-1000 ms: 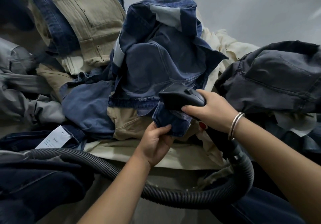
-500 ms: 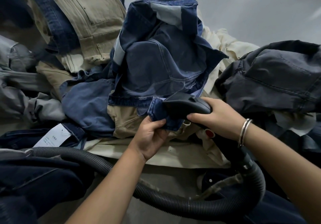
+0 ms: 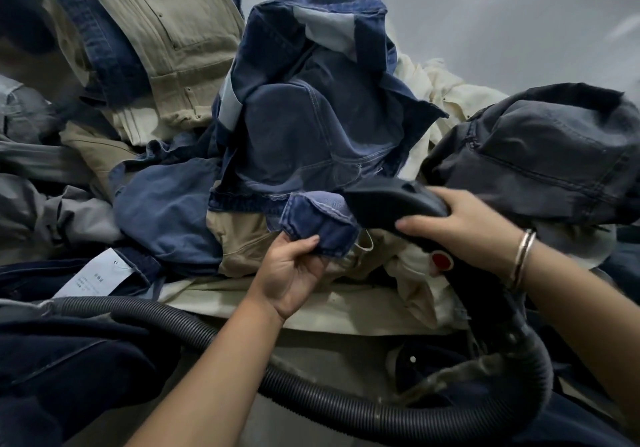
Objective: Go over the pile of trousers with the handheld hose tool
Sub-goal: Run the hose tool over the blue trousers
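The left hand (image 3: 294,270) pinches a folded blue denim cuff (image 3: 320,224) at centre. At its three o'clock, the right hand (image 3: 464,228) grips a black plastic nozzle head (image 3: 388,200), touching it; a ribbed black hose (image 3: 311,401) loops at six o'clock.

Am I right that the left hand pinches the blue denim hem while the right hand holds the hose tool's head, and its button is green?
Not quite: the button is red, as the head view shows. The left hand does pinch the blue denim hem, and the right hand holds the hose tool's head.

Silver bangle (image 3: 523,259) – white paper tag (image 3: 95,278)
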A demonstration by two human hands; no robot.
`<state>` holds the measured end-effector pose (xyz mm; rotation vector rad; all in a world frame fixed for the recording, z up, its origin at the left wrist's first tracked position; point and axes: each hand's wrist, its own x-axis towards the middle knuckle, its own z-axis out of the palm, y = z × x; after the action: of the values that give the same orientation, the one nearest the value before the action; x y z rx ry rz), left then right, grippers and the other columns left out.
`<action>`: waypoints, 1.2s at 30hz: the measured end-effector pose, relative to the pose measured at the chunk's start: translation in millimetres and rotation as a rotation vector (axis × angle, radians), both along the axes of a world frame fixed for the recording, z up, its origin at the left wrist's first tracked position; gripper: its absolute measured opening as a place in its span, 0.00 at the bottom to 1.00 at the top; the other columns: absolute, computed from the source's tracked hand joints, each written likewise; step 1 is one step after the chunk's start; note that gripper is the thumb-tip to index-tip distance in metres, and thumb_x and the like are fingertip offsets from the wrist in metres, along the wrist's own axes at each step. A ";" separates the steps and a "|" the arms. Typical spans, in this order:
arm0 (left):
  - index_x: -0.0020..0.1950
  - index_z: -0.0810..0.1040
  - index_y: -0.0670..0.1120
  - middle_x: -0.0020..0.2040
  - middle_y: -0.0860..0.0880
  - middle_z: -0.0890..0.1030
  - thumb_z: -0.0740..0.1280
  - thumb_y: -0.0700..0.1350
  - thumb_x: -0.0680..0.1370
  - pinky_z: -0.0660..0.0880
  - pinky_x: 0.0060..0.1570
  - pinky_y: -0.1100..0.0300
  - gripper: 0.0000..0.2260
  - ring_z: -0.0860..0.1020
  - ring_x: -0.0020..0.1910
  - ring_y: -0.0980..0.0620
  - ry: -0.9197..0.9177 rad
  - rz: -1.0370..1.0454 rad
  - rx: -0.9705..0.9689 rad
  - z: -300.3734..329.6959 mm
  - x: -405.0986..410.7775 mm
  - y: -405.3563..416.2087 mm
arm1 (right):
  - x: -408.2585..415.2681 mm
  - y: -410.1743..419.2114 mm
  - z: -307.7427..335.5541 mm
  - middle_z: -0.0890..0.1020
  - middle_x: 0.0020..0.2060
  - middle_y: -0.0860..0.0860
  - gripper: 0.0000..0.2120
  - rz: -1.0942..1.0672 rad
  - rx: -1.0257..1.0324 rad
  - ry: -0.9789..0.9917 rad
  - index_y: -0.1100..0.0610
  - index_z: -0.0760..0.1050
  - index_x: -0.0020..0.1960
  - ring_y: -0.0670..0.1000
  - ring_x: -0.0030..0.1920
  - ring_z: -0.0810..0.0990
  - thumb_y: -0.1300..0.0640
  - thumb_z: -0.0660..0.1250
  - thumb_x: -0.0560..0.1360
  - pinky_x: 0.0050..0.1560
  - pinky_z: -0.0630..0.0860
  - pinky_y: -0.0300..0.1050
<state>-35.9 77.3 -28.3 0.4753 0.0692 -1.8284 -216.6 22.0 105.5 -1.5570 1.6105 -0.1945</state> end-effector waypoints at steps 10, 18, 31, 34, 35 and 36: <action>0.58 0.80 0.39 0.54 0.41 0.83 0.58 0.30 0.73 0.80 0.48 0.55 0.18 0.82 0.53 0.45 -0.118 -0.114 -0.089 4.3 -7.1 5.2 | 14.3 9.6 -16.2 0.81 0.28 0.46 0.15 0.039 -0.018 0.012 0.53 0.78 0.48 0.49 0.26 0.78 0.46 0.71 0.65 0.23 0.72 0.37; 0.61 0.75 0.39 0.55 0.42 0.83 0.59 0.32 0.74 0.80 0.49 0.55 0.16 0.82 0.54 0.45 -0.189 -0.151 -0.142 6.0 -2.7 4.1 | 21.3 -3.2 -15.5 0.81 0.30 0.48 0.16 -0.007 0.037 -0.041 0.55 0.79 0.47 0.50 0.26 0.78 0.46 0.73 0.65 0.24 0.74 0.40; 0.60 0.75 0.40 0.54 0.43 0.84 0.58 0.30 0.70 0.81 0.47 0.57 0.20 0.83 0.52 0.47 -0.141 -0.110 0.030 4.0 -9.6 14.6 | -8.0 -25.3 26.2 0.80 0.26 0.50 0.07 -0.277 -0.029 -0.161 0.55 0.77 0.44 0.47 0.21 0.76 0.54 0.73 0.71 0.21 0.73 0.36; 0.63 0.73 0.40 0.56 0.42 0.82 0.57 0.29 0.71 0.80 0.49 0.57 0.22 0.82 0.55 0.46 -0.077 -0.040 0.053 5.0 -6.8 5.6 | -1.7 -0.3 14.6 0.80 0.24 0.48 0.06 -0.178 0.104 -0.146 0.56 0.77 0.45 0.47 0.22 0.77 0.56 0.72 0.71 0.21 0.72 0.36; 0.65 0.73 0.40 0.58 0.41 0.81 0.57 0.30 0.71 0.80 0.51 0.56 0.23 0.81 0.57 0.46 -0.057 -0.018 0.049 5.8 -6.4 3.9 | 1.1 8.7 7.5 0.81 0.27 0.49 0.07 -0.148 0.131 -0.125 0.56 0.78 0.46 0.48 0.25 0.78 0.55 0.73 0.71 0.23 0.73 0.37; 0.66 0.72 0.39 0.59 0.41 0.81 0.56 0.30 0.71 0.79 0.54 0.55 0.24 0.80 0.58 0.45 -0.040 0.002 0.042 6.6 -6.3 2.7 | 3.0 16.5 0.1 0.82 0.31 0.50 0.09 -0.116 0.131 -0.089 0.57 0.79 0.47 0.49 0.28 0.79 0.54 0.73 0.70 0.27 0.75 0.40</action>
<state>-42.2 80.0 -21.7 0.5413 0.0809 -1.8178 -213.6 38.5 105.6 -1.3389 1.6121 -0.2138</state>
